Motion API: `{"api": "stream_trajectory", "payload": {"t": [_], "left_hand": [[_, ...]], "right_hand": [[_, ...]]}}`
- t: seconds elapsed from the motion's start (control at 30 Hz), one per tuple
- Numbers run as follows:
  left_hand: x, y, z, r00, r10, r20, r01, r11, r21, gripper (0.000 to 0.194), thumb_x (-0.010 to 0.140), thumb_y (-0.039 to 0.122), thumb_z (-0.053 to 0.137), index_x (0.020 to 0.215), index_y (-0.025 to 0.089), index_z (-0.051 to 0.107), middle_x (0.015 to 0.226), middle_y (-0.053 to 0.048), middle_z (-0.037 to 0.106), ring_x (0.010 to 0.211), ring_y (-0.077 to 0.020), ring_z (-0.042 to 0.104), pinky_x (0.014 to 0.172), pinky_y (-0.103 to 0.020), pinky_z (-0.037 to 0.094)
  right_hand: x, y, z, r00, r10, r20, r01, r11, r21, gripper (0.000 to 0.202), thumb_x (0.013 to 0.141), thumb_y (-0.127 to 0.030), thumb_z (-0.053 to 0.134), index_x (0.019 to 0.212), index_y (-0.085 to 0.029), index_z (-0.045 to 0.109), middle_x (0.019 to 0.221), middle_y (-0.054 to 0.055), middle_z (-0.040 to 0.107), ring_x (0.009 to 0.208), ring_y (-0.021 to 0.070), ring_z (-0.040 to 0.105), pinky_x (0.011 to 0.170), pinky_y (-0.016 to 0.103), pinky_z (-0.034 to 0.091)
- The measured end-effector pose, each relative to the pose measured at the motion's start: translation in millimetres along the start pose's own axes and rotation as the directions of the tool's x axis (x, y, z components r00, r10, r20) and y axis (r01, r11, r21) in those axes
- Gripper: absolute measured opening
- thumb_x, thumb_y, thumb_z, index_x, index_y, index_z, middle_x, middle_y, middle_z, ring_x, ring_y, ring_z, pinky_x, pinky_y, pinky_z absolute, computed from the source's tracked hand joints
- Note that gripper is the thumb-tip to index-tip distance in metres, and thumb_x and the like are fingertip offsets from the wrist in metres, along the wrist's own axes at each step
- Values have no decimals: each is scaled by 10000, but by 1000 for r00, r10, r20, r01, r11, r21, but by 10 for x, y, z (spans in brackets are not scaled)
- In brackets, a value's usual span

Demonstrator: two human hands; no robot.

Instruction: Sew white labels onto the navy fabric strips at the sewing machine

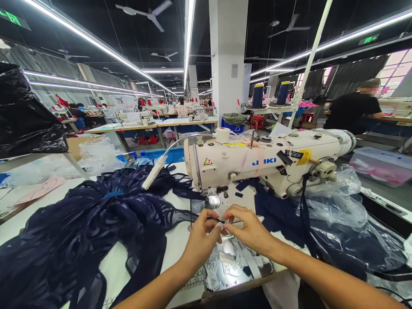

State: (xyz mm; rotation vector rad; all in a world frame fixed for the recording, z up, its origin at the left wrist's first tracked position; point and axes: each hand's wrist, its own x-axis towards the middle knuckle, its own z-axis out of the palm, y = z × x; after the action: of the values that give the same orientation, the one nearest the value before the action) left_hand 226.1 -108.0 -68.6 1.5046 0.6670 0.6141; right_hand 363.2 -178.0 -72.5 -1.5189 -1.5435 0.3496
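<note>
My left hand (205,235) and my right hand (247,227) meet in front of the sewing machine (231,163), fingertips pinched close together. Between them runs the narrow end of a navy fabric strip (183,216), which comes from the heap on the left. A small whitish piece (219,226) shows at the left fingertips; I cannot make out whether it is a label. Just below the hands, white printed labels (214,266) lie scattered over a shiny metal plate (236,277). The needle area sits behind the hands, partly hidden by them.
A big heap of navy sheer strips (106,210) covers the table's left side. Navy fabric pieces (280,210) and clear plastic bags (341,206) lie on the right. A lamp on a flexible neck (154,171) stands left of the machine head. A person in black (350,109) sits farther right.
</note>
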Motion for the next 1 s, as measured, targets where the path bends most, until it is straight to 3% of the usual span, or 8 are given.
{"api": "stream_trajectory", "payload": {"t": [0.23, 0.4, 0.47, 0.57, 0.67, 0.8, 0.9, 1.0], "left_hand": [[102, 41, -154, 982, 96, 166, -138, 954, 265, 215, 761, 286, 518, 935, 200, 426, 693, -12, 635, 638, -153, 582, 599, -259, 432], [311, 69, -378, 943, 232, 238, -328, 526, 785, 149, 799, 212, 433, 845, 171, 569, 921, -93, 622, 897, -239, 552, 773, -376, 400], [365, 48, -399, 928, 184, 324, -370, 361, 856, 177, 766, 174, 474, 891, 161, 599, 956, -104, 614, 914, -258, 537, 807, -416, 371], [412, -26, -359, 911, 141, 388, -413, 277, 868, 265, 698, 149, 554, 956, 168, 608, 942, -96, 616, 895, -262, 526, 797, -417, 357], [442, -140, -304, 928, 172, 331, -372, 358, 856, 132, 697, 152, 542, 788, 185, 631, 795, -53, 618, 825, -239, 532, 771, -388, 348], [453, -253, -300, 974, 199, 105, -218, 717, 662, 131, 729, 251, 511, 638, 178, 570, 647, -8, 565, 659, -174, 512, 643, -295, 352], [432, -237, -343, 997, 68, -23, -57, 945, 322, 207, 685, 351, 553, 593, 167, 532, 507, 37, 454, 500, -111, 413, 513, -233, 300], [371, -150, -387, 991, -118, -58, 120, 992, 43, 312, 558, 438, 662, 564, 157, 526, 448, 60, 404, 420, -70, 327, 437, -207, 224]], "right_hand": [[49, 78, -5, 996, 26, 81, -37, 991, 132, 109, 745, -183, 492, 636, -184, 500, 682, -5, 560, 686, 140, 528, 663, 264, 392], [56, 316, -235, 992, 73, -103, -72, 997, 12, 99, 743, -212, 433, 649, -191, 457, 668, 3, 528, 660, 148, 508, 621, 269, 384], [34, 409, -328, 985, 119, -127, -130, 988, -84, 95, 744, -222, 428, 654, -199, 448, 603, -17, 501, 579, 138, 488, 556, 262, 359], [-24, 498, -408, 971, 217, -105, -226, 971, -84, 94, 748, -240, 427, 658, -211, 425, 492, -58, 436, 445, 117, 450, 499, 255, 338], [-75, 525, -420, 959, 270, -83, -272, 962, -11, 70, 730, -228, 416, 661, -217, 410, 477, -70, 417, 406, 109, 442, 485, 252, 344], [-73, 484, -383, 958, 257, -128, -255, 966, 30, 50, 695, -230, 435, 651, -210, 426, 516, -55, 415, 463, 111, 411, 482, 244, 320], [-25, 364, -313, 965, 240, -105, -218, 958, 186, 96, 697, -276, 474, 647, -194, 463, 566, -39, 425, 527, 115, 408, 518, 248, 328], [41, 182, -175, 980, 196, 28, -192, 905, 380, 133, 709, -310, 523, 676, -183, 504, 666, -12, 480, 641, 132, 466, 637, 273, 379]]}}
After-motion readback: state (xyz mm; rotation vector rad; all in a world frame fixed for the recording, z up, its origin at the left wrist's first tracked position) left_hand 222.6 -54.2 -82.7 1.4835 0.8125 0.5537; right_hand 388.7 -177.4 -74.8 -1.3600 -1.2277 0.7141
